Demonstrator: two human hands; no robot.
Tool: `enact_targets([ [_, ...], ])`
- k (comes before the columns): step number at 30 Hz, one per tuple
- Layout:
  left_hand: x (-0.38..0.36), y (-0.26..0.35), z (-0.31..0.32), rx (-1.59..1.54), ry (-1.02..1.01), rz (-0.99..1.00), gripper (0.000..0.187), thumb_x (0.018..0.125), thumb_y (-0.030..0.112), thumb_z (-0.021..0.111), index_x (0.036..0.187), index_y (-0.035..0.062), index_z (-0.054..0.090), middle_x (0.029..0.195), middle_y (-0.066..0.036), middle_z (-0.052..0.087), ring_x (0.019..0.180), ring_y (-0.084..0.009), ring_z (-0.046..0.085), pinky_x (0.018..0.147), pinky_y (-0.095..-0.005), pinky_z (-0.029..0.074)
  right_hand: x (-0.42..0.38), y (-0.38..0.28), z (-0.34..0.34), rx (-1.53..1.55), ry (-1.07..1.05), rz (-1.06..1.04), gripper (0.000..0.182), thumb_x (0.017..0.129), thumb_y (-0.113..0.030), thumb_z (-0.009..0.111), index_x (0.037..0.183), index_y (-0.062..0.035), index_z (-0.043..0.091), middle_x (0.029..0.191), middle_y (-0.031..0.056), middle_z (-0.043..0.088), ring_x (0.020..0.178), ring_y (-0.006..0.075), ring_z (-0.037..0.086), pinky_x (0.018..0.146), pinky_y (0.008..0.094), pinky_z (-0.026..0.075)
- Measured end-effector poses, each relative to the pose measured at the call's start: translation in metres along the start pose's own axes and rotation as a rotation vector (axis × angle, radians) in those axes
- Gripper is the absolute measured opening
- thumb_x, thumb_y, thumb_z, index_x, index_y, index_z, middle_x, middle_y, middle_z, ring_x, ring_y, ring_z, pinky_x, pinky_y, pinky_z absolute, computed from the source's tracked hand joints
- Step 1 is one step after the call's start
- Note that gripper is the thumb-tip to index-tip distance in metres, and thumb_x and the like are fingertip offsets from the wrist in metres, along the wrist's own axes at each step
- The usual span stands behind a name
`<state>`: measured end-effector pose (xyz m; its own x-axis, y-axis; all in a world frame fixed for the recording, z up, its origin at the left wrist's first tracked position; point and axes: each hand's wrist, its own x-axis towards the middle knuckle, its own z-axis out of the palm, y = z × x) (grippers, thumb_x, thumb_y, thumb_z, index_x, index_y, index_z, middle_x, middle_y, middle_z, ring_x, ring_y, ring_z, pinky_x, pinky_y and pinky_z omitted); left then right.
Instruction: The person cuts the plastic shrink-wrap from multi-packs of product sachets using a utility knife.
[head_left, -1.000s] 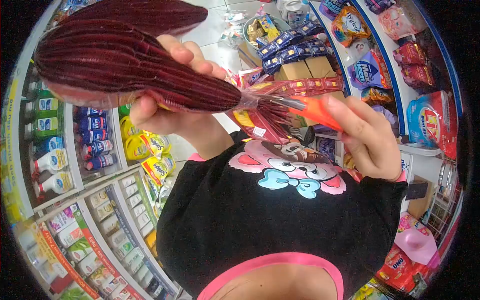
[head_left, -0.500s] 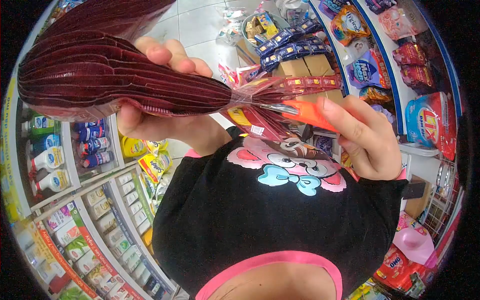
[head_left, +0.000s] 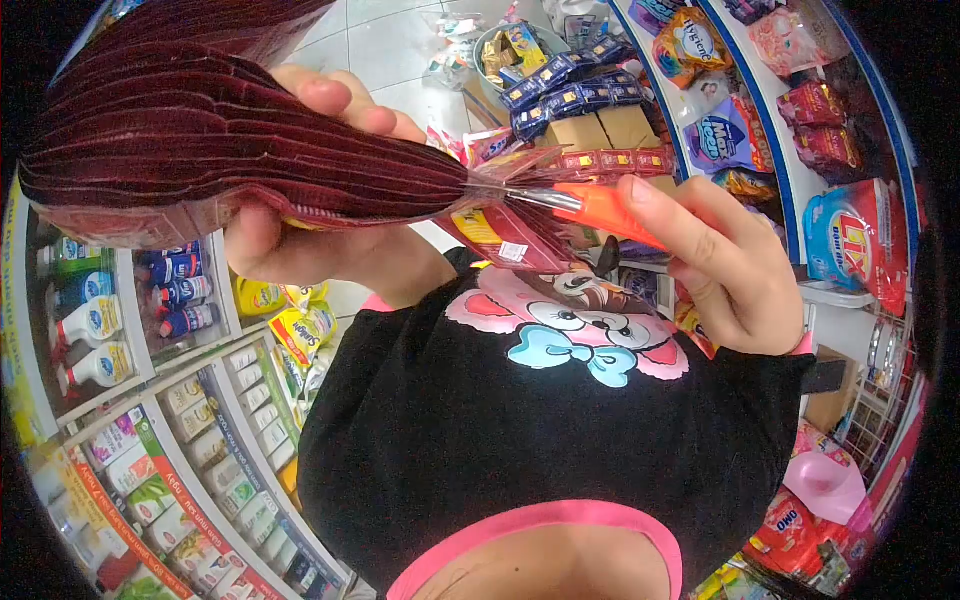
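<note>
My left hand [head_left: 290, 240] is wrapped around a thick bundle of maroon sachets [head_left: 200, 140], fingers above it and thumb below. At its right end the bundle narrows to a clear tie [head_left: 487, 188], and loose sachet ends fan out beyond it. My right hand [head_left: 735, 260] grips an orange-handled cutter [head_left: 610, 212]. Its narrow metal end points left and touches or nearly touches the tie; exactly how the tip meets it is hard to see. A yellow-and-maroon sachet face with a white code [head_left: 513, 252] shows under the tied end.
Blue sachet strips [head_left: 570, 98] lie on a cardboard box [head_left: 600, 135] behind my hands, near a round tub [head_left: 485, 60]. Shelves of bottles [head_left: 95, 320] and boxes stand on the left. Detergent bags [head_left: 850, 235] fill the right-hand shelves.
The bundle has shifted slightly left in view. The cutter has moved slightly left and turned, showing more of its metal end beside the tie. Both hands keep their hold.
</note>
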<state>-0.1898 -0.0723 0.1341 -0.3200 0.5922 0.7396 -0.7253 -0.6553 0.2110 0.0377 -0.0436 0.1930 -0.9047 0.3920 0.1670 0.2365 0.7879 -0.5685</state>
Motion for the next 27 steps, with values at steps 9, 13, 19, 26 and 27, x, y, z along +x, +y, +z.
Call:
enact_targets([
  [9, -0.004, -0.006, 0.012, 0.103, 0.069, -0.010, 0.050, 0.065, 0.033, 0.042, 0.096, -0.0059, 0.040, 0.085, -0.021, 0.048, 0.071, -0.0274, 0.055, 0.054, -0.0349, 0.051, -0.003, -0.006, -0.004, -0.075, -0.062, 0.033, 0.060, 0.053, 0.010, 0.044, 0.111, -0.0064, 0.041, 0.070, 0.0108, 0.043, 0.052, 0.0208, 0.042, 0.048, 0.0260, 0.036],
  [13, -0.005, -0.008, 0.014, 0.184, 0.122, 0.056, 0.050, 0.064, 0.037, 0.040, 0.090, -0.0061, 0.042, 0.081, -0.019, 0.049, 0.066, -0.0243, 0.056, 0.048, -0.0305, 0.051, -0.006, -0.006, -0.001, -0.013, 0.018, 0.010, 0.060, 0.053, 0.009, 0.044, 0.111, -0.0069, 0.042, 0.067, 0.0105, 0.042, 0.051, 0.0210, 0.041, 0.047, 0.0265, 0.035],
  [19, -0.006, -0.004, 0.018, 0.217, 0.205, -0.022, 0.051, 0.064, 0.040, 0.038, 0.088, -0.0046, 0.044, 0.081, -0.018, 0.049, 0.063, -0.0226, 0.056, 0.046, -0.0296, 0.049, -0.005, -0.009, -0.004, -0.114, -0.092, 0.041, 0.060, 0.054, 0.009, 0.045, 0.111, -0.0078, 0.041, 0.067, 0.0108, 0.042, 0.052, 0.0235, 0.041, 0.048, 0.0274, 0.036],
  [26, -0.005, -0.003, 0.019, 0.156, 0.233, -0.009, 0.051, 0.064, 0.041, 0.037, 0.087, -0.0042, 0.045, 0.081, -0.016, 0.050, 0.061, -0.0216, 0.055, 0.047, -0.0289, 0.049, -0.004, -0.010, -0.002, -0.111, -0.120, 0.103, 0.057, 0.058, 0.007, 0.046, 0.112, -0.0101, 0.041, 0.067, 0.0111, 0.042, 0.053, 0.0252, 0.042, 0.049, 0.0285, 0.036],
  [27, -0.006, -0.004, 0.020, 0.173, 0.235, -0.009, 0.052, 0.064, 0.042, 0.036, 0.087, -0.0041, 0.045, 0.080, -0.015, 0.050, 0.061, -0.0216, 0.055, 0.047, -0.0291, 0.048, -0.003, -0.010, -0.002, -0.135, -0.138, 0.102, 0.056, 0.059, 0.007, 0.046, 0.112, -0.0104, 0.040, 0.067, 0.0112, 0.042, 0.053, 0.0253, 0.042, 0.049, 0.0287, 0.036],
])
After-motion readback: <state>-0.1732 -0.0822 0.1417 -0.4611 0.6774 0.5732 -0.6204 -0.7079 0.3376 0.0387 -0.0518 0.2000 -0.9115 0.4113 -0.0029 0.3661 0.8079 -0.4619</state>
